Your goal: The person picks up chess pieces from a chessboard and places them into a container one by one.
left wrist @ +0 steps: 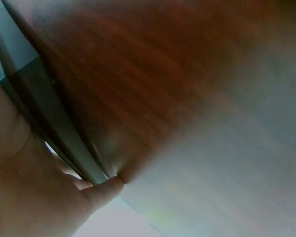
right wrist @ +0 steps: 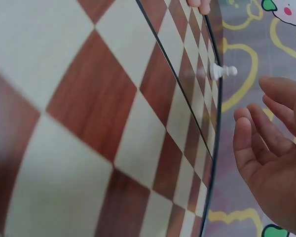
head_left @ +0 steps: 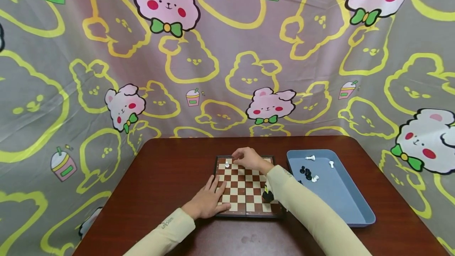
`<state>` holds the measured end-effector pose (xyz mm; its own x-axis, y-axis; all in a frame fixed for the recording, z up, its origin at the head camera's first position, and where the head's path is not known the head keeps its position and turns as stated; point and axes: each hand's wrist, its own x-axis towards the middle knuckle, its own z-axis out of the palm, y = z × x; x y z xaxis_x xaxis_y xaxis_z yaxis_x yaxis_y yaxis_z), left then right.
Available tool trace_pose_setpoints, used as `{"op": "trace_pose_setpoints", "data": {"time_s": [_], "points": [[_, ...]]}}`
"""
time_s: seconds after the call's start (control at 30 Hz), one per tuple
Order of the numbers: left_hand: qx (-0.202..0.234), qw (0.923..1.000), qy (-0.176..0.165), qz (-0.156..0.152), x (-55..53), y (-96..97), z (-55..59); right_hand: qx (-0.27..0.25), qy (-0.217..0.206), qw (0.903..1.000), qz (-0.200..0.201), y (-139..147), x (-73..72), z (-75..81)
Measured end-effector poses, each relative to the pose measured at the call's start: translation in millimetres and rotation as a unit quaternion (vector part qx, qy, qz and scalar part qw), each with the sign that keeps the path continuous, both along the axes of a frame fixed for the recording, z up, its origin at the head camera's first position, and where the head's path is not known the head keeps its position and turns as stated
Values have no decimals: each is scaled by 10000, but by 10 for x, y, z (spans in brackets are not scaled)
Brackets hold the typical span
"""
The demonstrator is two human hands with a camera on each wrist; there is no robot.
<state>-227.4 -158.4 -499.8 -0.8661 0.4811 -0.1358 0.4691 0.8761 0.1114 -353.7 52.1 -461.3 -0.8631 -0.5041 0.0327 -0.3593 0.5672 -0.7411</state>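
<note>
A brown-and-cream chessboard (head_left: 230,197) lies on the table, with a seam across its middle. One white chess pawn (head_left: 227,164) stands near its far left corner. Over the board's far edge, just right of the pawn, is my right hand (head_left: 249,159). The right wrist view shows that hand (right wrist: 278,143) with loosely bent fingers and nothing between them, a gap separating it from the white pawn (right wrist: 222,71). My left hand (head_left: 207,200) rests on the board's left edge with fingers spread. Seen from the left wrist, the hand (left wrist: 44,190) lies along the dark board side (left wrist: 44,108).
To the right of the board sits a blue-grey tray (head_left: 350,192). Inside it are several black chess pieces (head_left: 307,174) and a few white ones, one white piece (head_left: 311,157) lying on its side. A patterned curtain (head_left: 220,70) hangs behind the brown table (head_left: 170,161).
</note>
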Motion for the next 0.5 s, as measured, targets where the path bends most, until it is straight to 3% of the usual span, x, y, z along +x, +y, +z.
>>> {"op": "trace_pose_setpoints", "data": {"time_s": [0.27, 0.5], "points": [[35, 10000, -37, 11, -16, -6, -18, -107, -345, 9993, -45, -113, 11, -84], [20, 10000, -49, 23, -25, 4, -9, -151, -325, 9993, -118, -169, 12, -124]]}}
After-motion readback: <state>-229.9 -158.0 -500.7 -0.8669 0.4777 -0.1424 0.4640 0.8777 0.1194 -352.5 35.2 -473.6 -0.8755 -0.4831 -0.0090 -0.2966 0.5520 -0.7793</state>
